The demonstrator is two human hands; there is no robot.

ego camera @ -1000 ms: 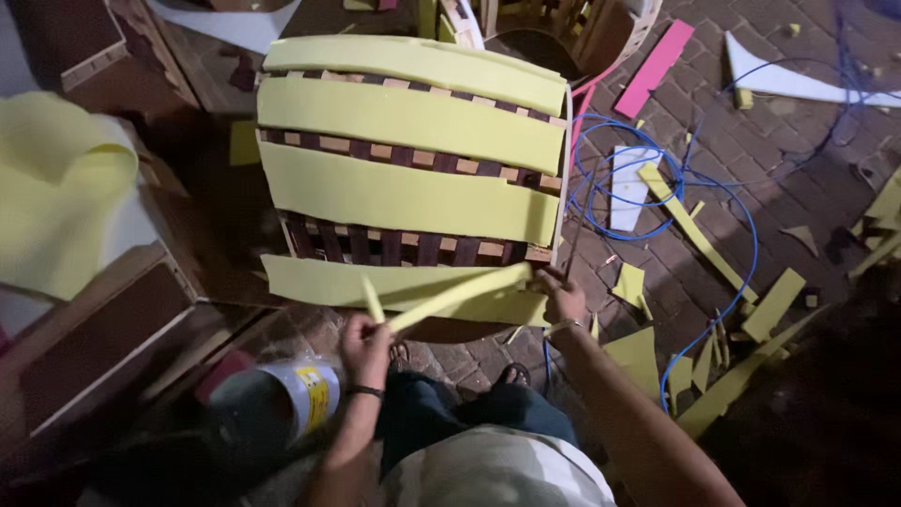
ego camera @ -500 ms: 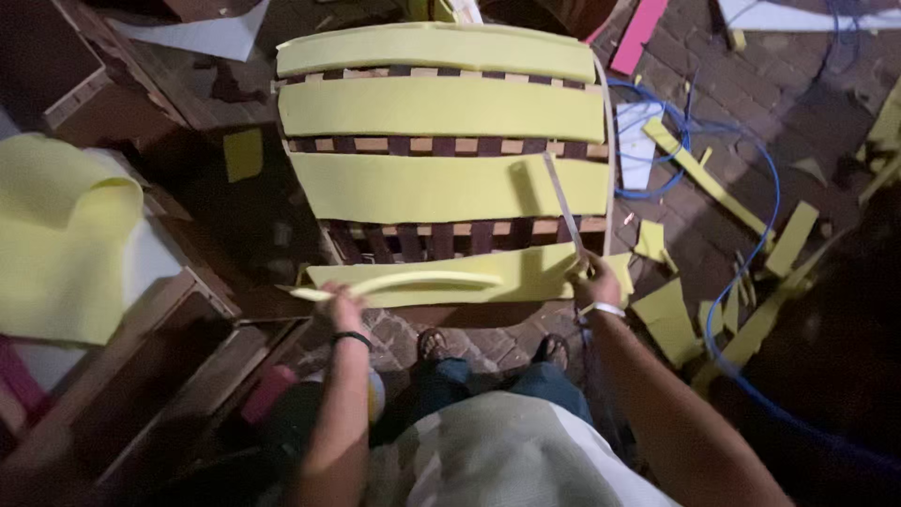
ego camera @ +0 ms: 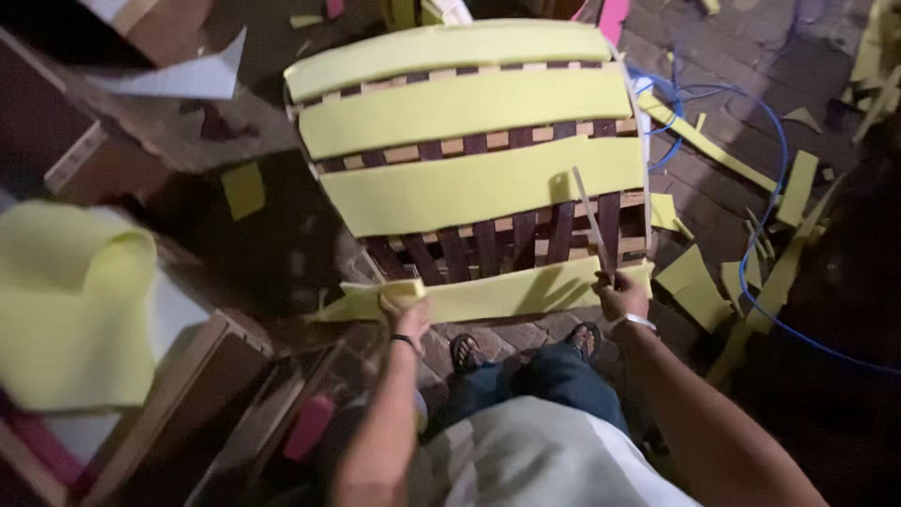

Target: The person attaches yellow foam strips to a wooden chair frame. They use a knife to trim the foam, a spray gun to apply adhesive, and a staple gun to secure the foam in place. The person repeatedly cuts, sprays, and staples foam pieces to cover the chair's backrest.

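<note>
Four yellow foam strips lie across the wooden frame (ego camera: pixel 488 239); the lowest foam strip (ego camera: pixel 488 296), along the frame's near edge, is the one I have. My left hand (ego camera: pixel 405 314) pinches its left end, and my right hand (ego camera: pixel 621 293) grips a thin stick (ego camera: pixel 591 225) at its right end. I judge the strip could sag or skew off the frame's edge if either grip loosens.
</note>
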